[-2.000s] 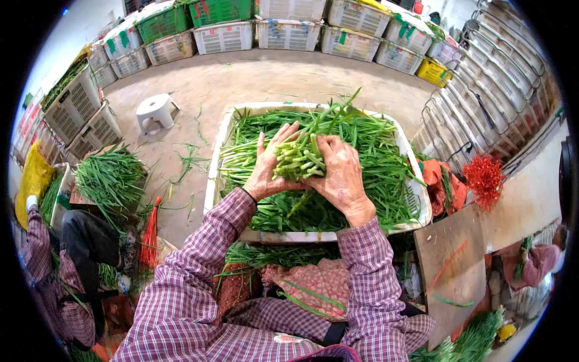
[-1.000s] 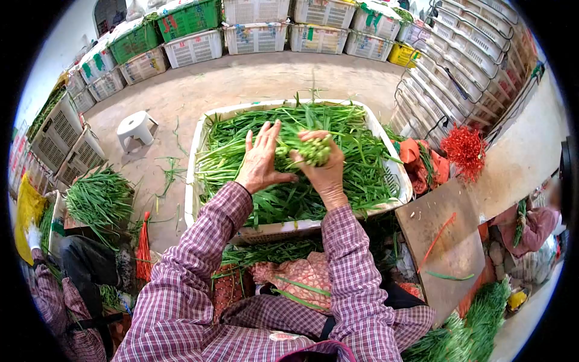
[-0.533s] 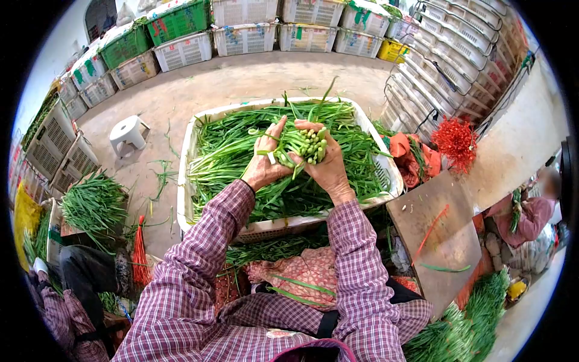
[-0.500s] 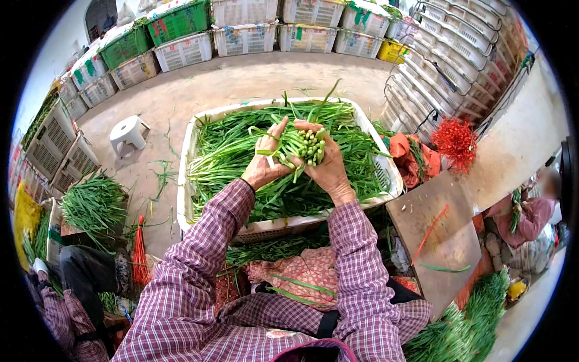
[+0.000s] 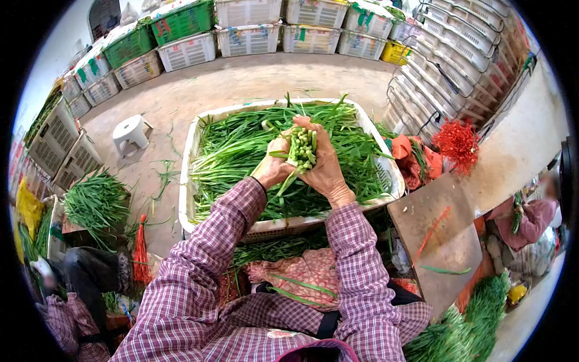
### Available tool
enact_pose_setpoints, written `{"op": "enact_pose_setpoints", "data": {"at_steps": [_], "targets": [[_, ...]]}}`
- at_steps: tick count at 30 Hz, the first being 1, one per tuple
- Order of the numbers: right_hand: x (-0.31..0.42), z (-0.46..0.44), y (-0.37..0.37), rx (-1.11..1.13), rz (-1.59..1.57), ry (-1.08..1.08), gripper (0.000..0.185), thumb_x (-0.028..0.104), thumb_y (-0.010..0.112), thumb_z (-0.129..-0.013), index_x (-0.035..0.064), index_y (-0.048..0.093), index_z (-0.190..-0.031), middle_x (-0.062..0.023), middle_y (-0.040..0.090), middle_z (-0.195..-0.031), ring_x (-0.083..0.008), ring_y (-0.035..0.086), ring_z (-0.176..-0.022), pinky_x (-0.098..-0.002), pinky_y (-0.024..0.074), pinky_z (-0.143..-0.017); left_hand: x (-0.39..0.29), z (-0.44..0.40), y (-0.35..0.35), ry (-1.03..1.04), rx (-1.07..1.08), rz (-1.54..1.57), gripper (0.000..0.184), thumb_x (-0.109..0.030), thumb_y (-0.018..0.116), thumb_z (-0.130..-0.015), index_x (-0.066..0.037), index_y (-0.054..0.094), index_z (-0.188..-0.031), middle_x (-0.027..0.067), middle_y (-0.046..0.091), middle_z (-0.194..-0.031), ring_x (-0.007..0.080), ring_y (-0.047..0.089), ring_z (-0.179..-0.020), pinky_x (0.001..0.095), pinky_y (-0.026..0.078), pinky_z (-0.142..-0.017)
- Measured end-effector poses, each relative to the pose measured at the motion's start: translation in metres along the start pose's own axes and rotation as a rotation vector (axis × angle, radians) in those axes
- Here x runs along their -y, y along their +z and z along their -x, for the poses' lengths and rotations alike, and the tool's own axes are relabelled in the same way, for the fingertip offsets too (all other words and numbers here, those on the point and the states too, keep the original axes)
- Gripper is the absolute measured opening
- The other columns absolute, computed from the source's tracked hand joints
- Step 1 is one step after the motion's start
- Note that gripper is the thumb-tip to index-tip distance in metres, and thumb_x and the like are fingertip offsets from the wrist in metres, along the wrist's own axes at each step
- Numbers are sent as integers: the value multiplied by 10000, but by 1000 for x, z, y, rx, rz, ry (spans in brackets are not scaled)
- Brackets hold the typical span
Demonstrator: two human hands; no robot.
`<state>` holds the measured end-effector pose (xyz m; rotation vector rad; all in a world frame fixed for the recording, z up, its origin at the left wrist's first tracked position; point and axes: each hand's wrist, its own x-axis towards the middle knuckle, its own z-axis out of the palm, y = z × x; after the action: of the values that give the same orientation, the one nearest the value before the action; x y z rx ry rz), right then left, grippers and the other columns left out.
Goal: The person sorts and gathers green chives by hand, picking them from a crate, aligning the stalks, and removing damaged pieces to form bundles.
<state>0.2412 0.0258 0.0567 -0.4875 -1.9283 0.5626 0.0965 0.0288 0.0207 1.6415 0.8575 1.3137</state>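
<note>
Over the crate, a bunch of garlic chives (image 5: 303,148) is gripped between both hands, its pale cut ends facing me. My left hand (image 5: 272,163) is closed around its left side. Wrapped along the right side is my right hand (image 5: 326,164), with its fingers over the top of the bunch. A few loose leaves hang below the grip. Beneath the hands, a white plastic crate (image 5: 186,181) holds a thick heap of loose green chives (image 5: 226,157).
A board (image 5: 443,241) with a red tie lies to the right, near red ties (image 5: 456,145). Stacked crates (image 5: 458,66) rise behind it. At left are a white stool (image 5: 131,134) and piled chives (image 5: 94,202). Other people sit at both sides; one wears a pink sleeve (image 5: 523,223).
My left hand has turned and closed more tightly against the bunch. The bunch has shifted slightly left and looks more compact and upright. Both hands stay over the crate.
</note>
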Motion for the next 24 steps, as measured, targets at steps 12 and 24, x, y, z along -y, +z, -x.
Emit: {"op": "enact_pose_setpoints", "data": {"at_steps": [12,24], "targets": [[-14,12,10,-253,-2,63,282,77,708,-769,93,603,-1030,-74,650,-1030,-188,613,-990,-334,493,-903,56,48,-57,-275,-13,-1260,1370,-582,832,-482,-124,33,-1496,245,226,-1480,461,166,-1372,636,128,-1083],[55,-85,-7,-247,-25,-141,255,32,672,-779,58,607,-1024,-83,645,-1025,-192,612,-993,-350,482,-918,94,63,-67,-512,80,-1226,1267,-793,662,-539,-234,59,-1503,214,71,-1536,467,43,-1396,718,67,-1039]]}}
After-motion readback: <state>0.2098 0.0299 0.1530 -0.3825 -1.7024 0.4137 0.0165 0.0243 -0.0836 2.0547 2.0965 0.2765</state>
